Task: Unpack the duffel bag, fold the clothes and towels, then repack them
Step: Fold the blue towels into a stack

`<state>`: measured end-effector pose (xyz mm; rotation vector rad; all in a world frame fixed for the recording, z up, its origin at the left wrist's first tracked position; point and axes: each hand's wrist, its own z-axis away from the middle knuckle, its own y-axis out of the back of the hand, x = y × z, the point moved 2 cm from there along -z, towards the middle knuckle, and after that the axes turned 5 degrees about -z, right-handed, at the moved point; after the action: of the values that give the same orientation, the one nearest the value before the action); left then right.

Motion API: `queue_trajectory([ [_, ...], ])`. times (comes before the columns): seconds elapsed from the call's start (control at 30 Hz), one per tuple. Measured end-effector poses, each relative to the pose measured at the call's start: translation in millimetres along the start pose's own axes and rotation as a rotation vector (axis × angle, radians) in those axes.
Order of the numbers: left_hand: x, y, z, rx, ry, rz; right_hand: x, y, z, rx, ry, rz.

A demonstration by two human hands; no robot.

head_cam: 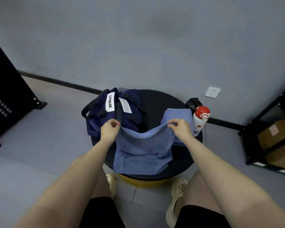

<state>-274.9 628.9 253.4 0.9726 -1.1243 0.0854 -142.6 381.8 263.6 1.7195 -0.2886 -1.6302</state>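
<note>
Beside the duffel bag [105,116], perhaps 2 folded towels [178,116] touch a bottle [200,120].

Blues on black — the colours we see

We find a periwinkle-blue towel [141,152], a navy duffel bag [109,116] with a white black-lettered label, a black table [158,102] — and a white, red-capped bottle [200,120].

Both bare forearms reach forward, roughly level with each other. The left hand [109,131] is closed, thumb and fingers pinched together at its top. The right hand [179,129] matches it, fingers curled in a pinch. Hands well apart.
</note>
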Motion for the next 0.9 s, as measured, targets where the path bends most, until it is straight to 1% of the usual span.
queue_trajectory([
  [0.17,-35,-25,6,-0.088,0.012,-0.111,36,-29,7,-0.036,-0.077,-0.005],
  [0.3,-54,-42,8,-0.176,0.030,-0.158,52,-47,16,-0.063,-0.088,0.004],
  [0.53,-84,-70,15,-0.404,0.098,-0.287,81,-77,33,-0.218,-0.153,0.085],
  [0.63,-92,-81,15,-0.491,0.128,-0.347,95,-87,40,-0.316,-0.201,0.092],
  [0.7,-97,-87,17,-0.508,0.159,-0.358,104,-94,43,-0.372,-0.239,0.081],
  [0.77,-103,-89,18,-0.485,0.170,-0.383,109,-97,42,-0.370,-0.291,0.044],
  [0.87,-103,-84,13,-0.332,0.113,-0.515,113,-94,36,-0.235,-0.309,-0.010],
  [0.9,-103,-83,9,-0.281,0.098,-0.503,114,-91,32,-0.177,-0.312,-0.009],
])
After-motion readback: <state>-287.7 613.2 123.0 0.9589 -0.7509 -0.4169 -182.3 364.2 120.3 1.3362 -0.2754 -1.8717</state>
